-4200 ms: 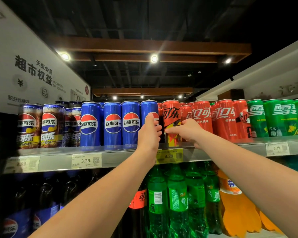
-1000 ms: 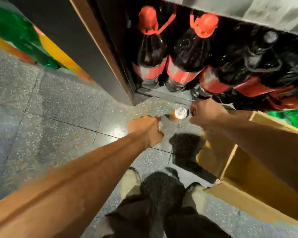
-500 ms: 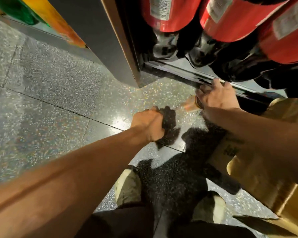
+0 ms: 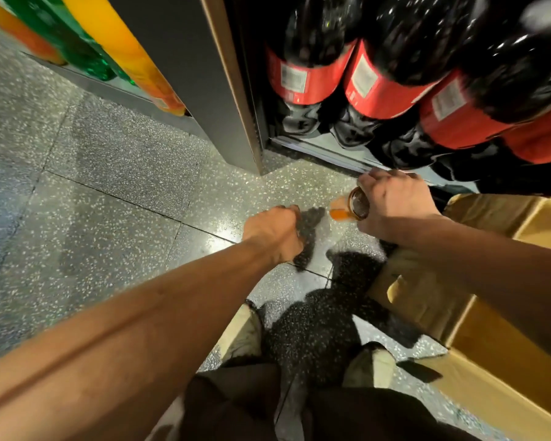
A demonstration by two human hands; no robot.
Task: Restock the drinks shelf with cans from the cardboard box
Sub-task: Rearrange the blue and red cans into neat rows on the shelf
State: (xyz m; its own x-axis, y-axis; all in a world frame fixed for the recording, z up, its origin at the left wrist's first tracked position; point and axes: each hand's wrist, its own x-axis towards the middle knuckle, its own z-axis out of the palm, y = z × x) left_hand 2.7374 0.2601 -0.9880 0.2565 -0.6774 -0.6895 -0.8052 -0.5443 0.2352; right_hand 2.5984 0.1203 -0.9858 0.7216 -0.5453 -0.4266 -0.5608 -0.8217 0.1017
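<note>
Can (image 4: 347,210), cylindrical, orange, in right hand (image 4: 395,205)

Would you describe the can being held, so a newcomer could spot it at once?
Start at the open brown cardboard box at the right edge. Beyond its far corner, the right hand grips a small orange metal can. Unlike the big dark red-labelled bottles above, it is short, orange and off the shelf.

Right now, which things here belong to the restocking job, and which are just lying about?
Job: can, gripped in the right hand; cardboard box on the floor.
Lying about: cola bottles on the low shelf; orange and green bottles further left.
</note>
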